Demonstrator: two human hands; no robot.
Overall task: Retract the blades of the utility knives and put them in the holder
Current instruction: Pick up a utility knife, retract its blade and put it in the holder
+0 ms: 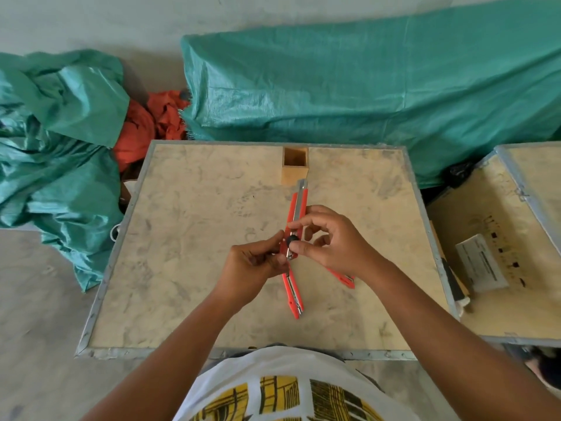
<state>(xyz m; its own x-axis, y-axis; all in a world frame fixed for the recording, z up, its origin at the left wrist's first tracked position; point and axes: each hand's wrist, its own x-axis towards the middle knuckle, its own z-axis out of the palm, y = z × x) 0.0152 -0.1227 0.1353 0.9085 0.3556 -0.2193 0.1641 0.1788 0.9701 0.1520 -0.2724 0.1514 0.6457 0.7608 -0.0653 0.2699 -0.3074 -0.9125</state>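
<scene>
Utility knives on a worn, mottled beige table (pixel 188 268) edged with a grey metal strip; behind it lie green tarpaulins (pixel 364 86) and orange cloth (pixel 142 129) against a pale wall, with a second table (pixel 516 299) to the right. Held knife (pixel 298 208): orange body, metal blade channel, black slider knob; long axis runs nearly straight away from the person, tip toward the open wooden holder (pixel 294 165) standing near the far edge. Left hand (pixel 255 271) pinches its lower body; right hand (pixel 331 238) fingertips close on the knob. Second orange knife (pixel 294 294) lies flat below, third knife (pixel 344 278) partly hidden under the right wrist.
</scene>
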